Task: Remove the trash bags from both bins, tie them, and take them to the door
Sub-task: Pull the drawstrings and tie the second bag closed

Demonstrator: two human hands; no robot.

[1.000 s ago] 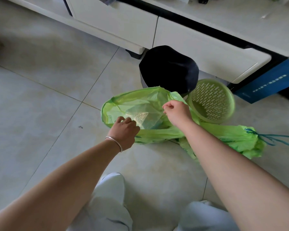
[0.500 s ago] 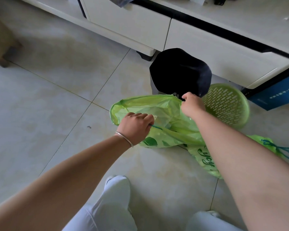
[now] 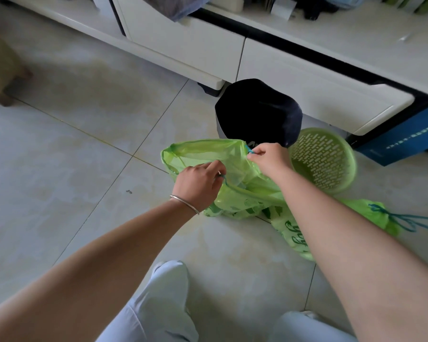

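A light green trash bag [image 3: 208, 154] lies on the tiled floor with its mouth open. My left hand [image 3: 198, 186], with a thin bangle at the wrist, pinches the blue drawstring at the bag's near rim. My right hand [image 3: 267, 159] pinches the blue drawstring at the far right of the rim. A second green trash bag [image 3: 371, 213], tied shut with blue string, lies on the floor to the right, partly hidden by my right arm. Behind stand a bin with a black liner [image 3: 257, 112] and a tipped green slotted bin [image 3: 324, 159].
A white low cabinet [image 3: 307, 77] with drawers runs along the back. A blue box [image 3: 405, 137] sits at the right edge, and a tan furniture leg [image 3: 3, 70] at the far left. My knees in white trousers [image 3: 163, 304] fill the bottom.
Both hands have shifted along the bag's rim from gripping the plastic to pinching the blue drawstring on opposite sides. The bag's mouth has narrowed slightly. The view has tilted upward.
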